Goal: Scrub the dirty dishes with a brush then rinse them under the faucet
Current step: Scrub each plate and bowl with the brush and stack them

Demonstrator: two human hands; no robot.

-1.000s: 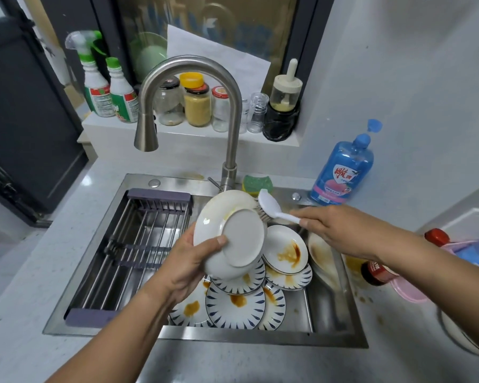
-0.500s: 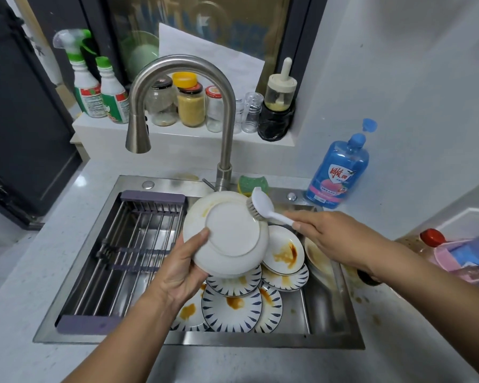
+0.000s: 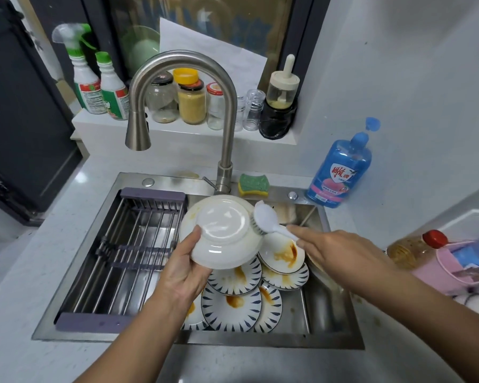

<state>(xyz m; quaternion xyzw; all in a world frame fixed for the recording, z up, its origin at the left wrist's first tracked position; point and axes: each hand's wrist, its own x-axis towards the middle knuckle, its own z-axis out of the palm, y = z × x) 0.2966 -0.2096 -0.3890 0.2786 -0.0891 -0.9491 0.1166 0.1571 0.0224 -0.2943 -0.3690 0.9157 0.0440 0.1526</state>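
Observation:
My left hand grips a white plate by its lower rim, underside facing me, above the steel sink. In my right hand I hold a white dish brush by its handle, and the bristles press on the plate's right edge. Below lie several dirty plates, blue-striped and white, smeared with brown sauce. The curved steel faucet stands behind the sink; no water shows at its spout.
A purple-ended wire drain rack spans the sink's left half. A green-yellow sponge and blue soap bottle sit behind the sink. Jars and spray bottles line the ledge. A red-capped bottle and pink basket lie at right.
The plate has tipped so its underside faces me more squarely, and it has drifted a little left. The brush has slid down its right rim.

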